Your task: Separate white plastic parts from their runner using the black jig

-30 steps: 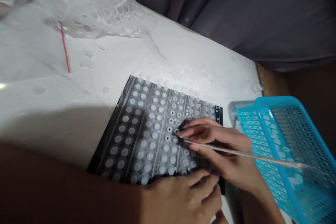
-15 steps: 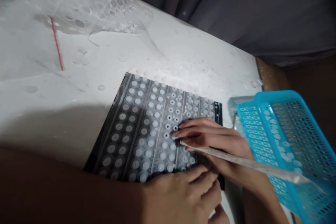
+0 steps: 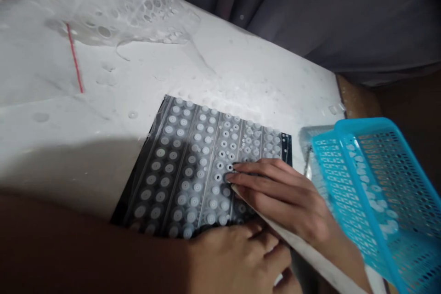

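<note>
A dark, flat sheet (image 3: 129,193) carries rows of small whitish round pieces with centre dots, some showing dark holes. My right hand (image 3: 289,197) lies over its right part, fingers together, holding a long, slim, pale stick-like tool (image 3: 303,248) that tapers to a point. The tool's tip is by the index and middle fingertips, among the round pieces in the middle strip. My left hand (image 3: 241,257) rests at the sheet's near edge, beside the right wrist. Its fingers are curled, and the fingertips are hidden, so what they hold cannot be made out.
At the right stands a blue perforated basket (image 3: 382,124) with several small white pieces inside. Clear plastic sheeting punched with round holes (image 3: 103,4) is heaped at the far left, near a red strip (image 3: 75,57). Small scraps lie about the white table (image 3: 234,59). Dark cloth (image 3: 344,14) hangs behind.
The tool has swung down against my right hand; before, it stuck out to the right above the wrist. My right fingers have straightened slightly. My left hand has barely moved.
</note>
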Demonstrator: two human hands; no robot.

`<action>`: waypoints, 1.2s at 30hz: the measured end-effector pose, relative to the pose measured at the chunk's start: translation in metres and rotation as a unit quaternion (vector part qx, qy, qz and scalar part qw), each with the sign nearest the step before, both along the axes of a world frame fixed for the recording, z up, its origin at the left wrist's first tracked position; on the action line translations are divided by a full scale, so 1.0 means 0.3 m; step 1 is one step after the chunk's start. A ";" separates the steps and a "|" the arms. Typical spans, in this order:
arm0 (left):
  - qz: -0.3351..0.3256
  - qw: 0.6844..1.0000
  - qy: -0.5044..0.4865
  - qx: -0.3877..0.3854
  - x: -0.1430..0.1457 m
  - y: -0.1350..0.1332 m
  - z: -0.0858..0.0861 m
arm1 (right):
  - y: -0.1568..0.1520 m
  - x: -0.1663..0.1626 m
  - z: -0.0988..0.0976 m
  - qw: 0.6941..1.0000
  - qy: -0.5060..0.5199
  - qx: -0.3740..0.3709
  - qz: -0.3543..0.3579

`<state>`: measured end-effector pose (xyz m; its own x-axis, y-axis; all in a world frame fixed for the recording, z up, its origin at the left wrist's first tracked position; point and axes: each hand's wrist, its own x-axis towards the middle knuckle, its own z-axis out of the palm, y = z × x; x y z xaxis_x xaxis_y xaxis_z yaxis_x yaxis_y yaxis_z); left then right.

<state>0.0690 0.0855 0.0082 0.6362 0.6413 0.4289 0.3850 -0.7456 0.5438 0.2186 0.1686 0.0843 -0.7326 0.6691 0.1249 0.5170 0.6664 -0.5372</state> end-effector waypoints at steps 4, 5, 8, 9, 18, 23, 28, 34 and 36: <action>0.040 0.999 -0.036 -0.011 0.005 0.006 0.011 | 0.002 -0.008 -0.054 0.998 0.058 0.019 -0.017; 0.045 0.998 -0.048 -0.012 0.005 0.010 0.015 | 0.004 -0.007 -0.075 0.995 0.089 0.023 -0.034; 0.026 0.998 -0.048 -0.013 0.001 0.022 0.021 | 0.006 0.000 -0.114 0.979 0.163 0.015 -0.123; 0.022 0.999 -0.041 -0.015 0.000 0.023 0.021 | 0.006 0.002 -0.114 0.974 0.168 -0.003 -0.152; 0.023 1.000 -0.011 -0.006 -0.008 0.011 0.013 | 0.017 -0.004 -0.067 0.977 0.175 -0.115 -0.032; 0.014 0.999 -0.028 -0.002 -0.012 0.026 0.028 | 0.022 -0.002 -0.099 0.983 0.152 -0.099 0.007; 0.021 0.999 -0.031 0.008 -0.010 0.029 0.029 | 0.013 -0.007 -0.082 0.988 0.130 -0.080 0.005; 0.024 1.000 0.010 0.006 -0.003 -0.007 0.005 | -0.008 -0.031 -0.037 0.996 0.075 -0.049 0.011; 0.031 0.999 0.006 0.004 -0.005 -0.014 0.001 | -0.012 -0.032 -0.030 0.998 0.043 -0.041 0.019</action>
